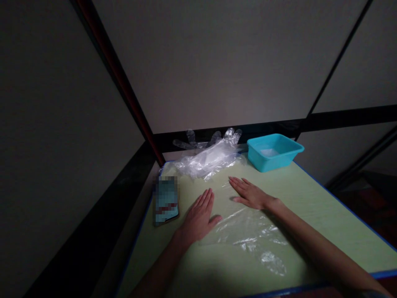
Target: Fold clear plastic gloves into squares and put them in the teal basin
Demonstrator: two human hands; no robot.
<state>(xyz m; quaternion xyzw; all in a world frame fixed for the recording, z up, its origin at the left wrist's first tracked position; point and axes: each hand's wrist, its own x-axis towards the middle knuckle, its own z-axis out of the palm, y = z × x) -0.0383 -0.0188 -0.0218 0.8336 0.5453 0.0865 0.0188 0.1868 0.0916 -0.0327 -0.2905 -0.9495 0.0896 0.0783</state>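
A clear plastic glove [245,229] lies spread on the pale green table between and below my hands. My left hand [200,217] rests flat at the glove's left side, fingers stretched forward and thumb out. On the other side, my right hand [249,193] lies flat near the glove's upper end, fingers pointing left and thumb apart. Neither hand grips anything. Beyond them is a heap of clear plastic gloves [211,159], some fingers sticking up against the wall. The film's edges under my hands are hard to make out.
A turquoise plastic basin [263,161] with something whitish inside stands at the back right of the table [322,215]. A phone [166,200], its screen blurred out, lies at the left edge. Grey wall panels [229,66] close off the back and left.
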